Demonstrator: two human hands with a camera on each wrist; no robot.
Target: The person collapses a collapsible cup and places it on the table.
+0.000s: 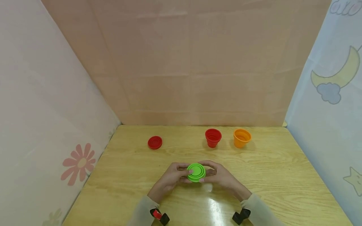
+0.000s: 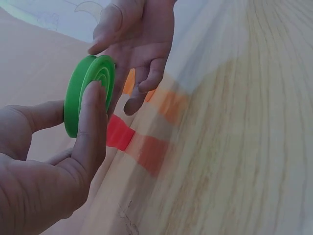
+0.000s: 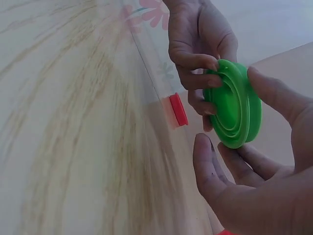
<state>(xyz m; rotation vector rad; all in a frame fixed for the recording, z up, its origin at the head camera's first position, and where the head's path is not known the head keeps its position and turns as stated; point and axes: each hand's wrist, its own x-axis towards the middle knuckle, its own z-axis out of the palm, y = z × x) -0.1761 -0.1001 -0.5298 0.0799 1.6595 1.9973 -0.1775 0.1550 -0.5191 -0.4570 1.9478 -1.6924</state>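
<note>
A green collapsible cup (image 1: 197,171), folded flat into a ringed disc, is held up between the two hands over the near middle of the table. My left hand (image 1: 171,176) pinches it from the left, with the thumb on its ringed face and fingers behind. From the other side my right hand (image 1: 222,177) spans the rim, thumb and fingertips at opposite edges. In the right wrist view the disc (image 3: 234,105) stands nearly on edge, its concentric rings turned toward the left fingers.
On the wooden table (image 1: 127,175), a flat red collapsed cup (image 1: 155,142) lies at the back left. An opened red cup (image 1: 213,138) and an opened orange cup (image 1: 241,138) stand upright at the back right. Cloth-covered walls (image 1: 189,62) enclose the table's back and sides.
</note>
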